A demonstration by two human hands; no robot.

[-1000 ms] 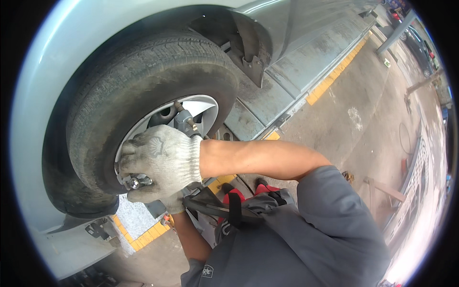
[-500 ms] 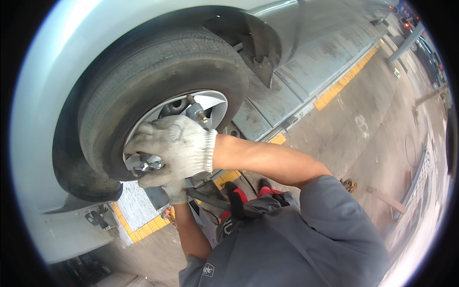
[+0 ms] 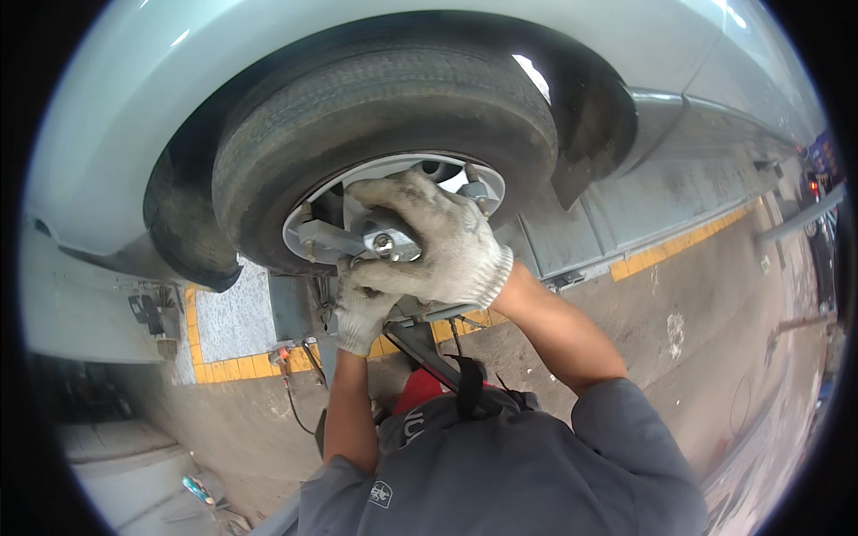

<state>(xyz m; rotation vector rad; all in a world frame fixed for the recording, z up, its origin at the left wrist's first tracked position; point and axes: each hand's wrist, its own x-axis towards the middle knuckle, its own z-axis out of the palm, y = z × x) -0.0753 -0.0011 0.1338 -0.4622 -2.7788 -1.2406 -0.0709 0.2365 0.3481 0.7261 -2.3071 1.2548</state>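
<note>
A metal wheel clamp [image 3: 331,238] with grey arms and a shiny central knob lies across the silver rim [image 3: 407,164] of a car's tyre [image 3: 384,125]. My right hand [image 3: 438,234], in a dirty white knit glove, curls around the clamp's middle, its fingers above the knob and its thumb below. Lower and to the left, my gloved left hand [image 3: 362,308] is closed at the clamp's lower part, close under the right hand. What lies inside the left palm is hidden.
The pale car fender [image 3: 375,22] arches over the tyre. Grey lift platform plates [image 3: 617,214] run off to the right, edged with yellow blocks [image 3: 679,241]. A cable with an orange-red end [image 3: 284,355] hangs at the lower left. Concrete floor [image 3: 617,308] spreads to the right.
My view has turned, so the wheel sits farther right and flatter. My right hand has shifted up around the knob; my left hand, partly covered before, now shows beside it.
</note>
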